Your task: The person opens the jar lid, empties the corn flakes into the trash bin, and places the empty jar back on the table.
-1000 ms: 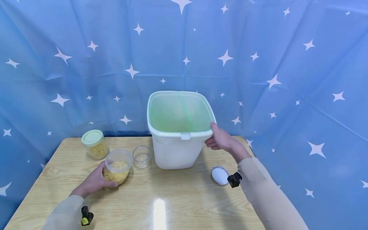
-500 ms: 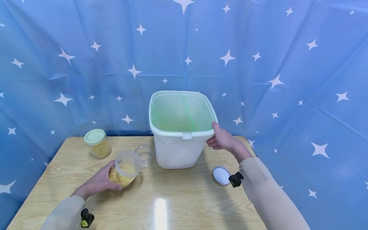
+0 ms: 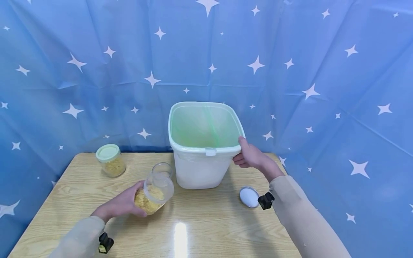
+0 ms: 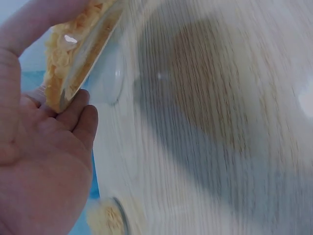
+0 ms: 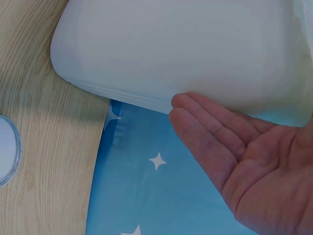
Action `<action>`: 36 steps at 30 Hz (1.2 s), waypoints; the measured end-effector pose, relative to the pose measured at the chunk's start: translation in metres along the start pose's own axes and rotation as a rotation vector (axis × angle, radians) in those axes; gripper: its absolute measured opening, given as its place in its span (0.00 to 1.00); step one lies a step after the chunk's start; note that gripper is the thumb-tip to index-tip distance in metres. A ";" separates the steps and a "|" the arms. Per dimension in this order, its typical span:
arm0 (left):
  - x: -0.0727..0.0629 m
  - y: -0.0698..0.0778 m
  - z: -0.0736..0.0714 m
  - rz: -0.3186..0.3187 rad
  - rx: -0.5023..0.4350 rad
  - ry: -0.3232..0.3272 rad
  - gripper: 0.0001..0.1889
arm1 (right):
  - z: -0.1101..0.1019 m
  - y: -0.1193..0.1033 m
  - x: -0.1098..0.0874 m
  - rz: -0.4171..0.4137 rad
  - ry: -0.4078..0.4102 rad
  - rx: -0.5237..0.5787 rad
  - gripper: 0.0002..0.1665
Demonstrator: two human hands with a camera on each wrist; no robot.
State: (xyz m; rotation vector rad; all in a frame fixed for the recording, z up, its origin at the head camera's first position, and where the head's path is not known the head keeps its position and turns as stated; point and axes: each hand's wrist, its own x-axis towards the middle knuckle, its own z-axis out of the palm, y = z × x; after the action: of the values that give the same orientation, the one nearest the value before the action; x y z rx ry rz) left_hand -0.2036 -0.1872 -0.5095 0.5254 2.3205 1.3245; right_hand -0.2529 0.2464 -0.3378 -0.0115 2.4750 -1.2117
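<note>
My left hand (image 3: 124, 202) grips a clear lidless jar (image 3: 150, 200) part-filled with yellow flaky pieces. The jar tips to the right, its mouth facing the bin; in the left wrist view its base edge shows raised over the tabletop. A tall white bin (image 3: 200, 172) with a pale green inside stands at the back centre. On the bin's right front corner, my right hand (image 3: 253, 156) holds the rim, thumb on top and fingers underneath. From the right wrist view, the fingertips (image 5: 181, 100) lie against the bin's outer wall.
Behind the tilted jar, and overlapped by it, stands a small clear cup (image 3: 162, 168). A second jar (image 3: 111, 163) of yellow pieces, with a green lid, is at the back left. A round white-filled dish (image 3: 249, 197) lies near my right wrist. A blue star-patterned curtain (image 3: 180, 53) hangs behind the table.
My left hand has carried the jar to the right, towards the bin, and tilted it further over. My right hand stays on the rim.
</note>
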 end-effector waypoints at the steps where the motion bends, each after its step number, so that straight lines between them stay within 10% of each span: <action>1: 0.001 0.001 0.001 0.010 0.003 -0.005 0.57 | 0.000 0.000 0.000 0.000 -0.002 0.000 0.52; 36: 0.028 0.041 0.032 0.088 0.065 -0.091 0.56 | -0.005 0.007 -0.006 -0.033 -0.023 0.009 0.66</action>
State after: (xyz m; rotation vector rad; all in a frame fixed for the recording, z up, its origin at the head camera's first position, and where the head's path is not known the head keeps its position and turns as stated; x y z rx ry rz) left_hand -0.2056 -0.1301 -0.4934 0.7008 2.2953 1.2406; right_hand -0.2474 0.2557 -0.3384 -0.0637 2.4587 -1.2296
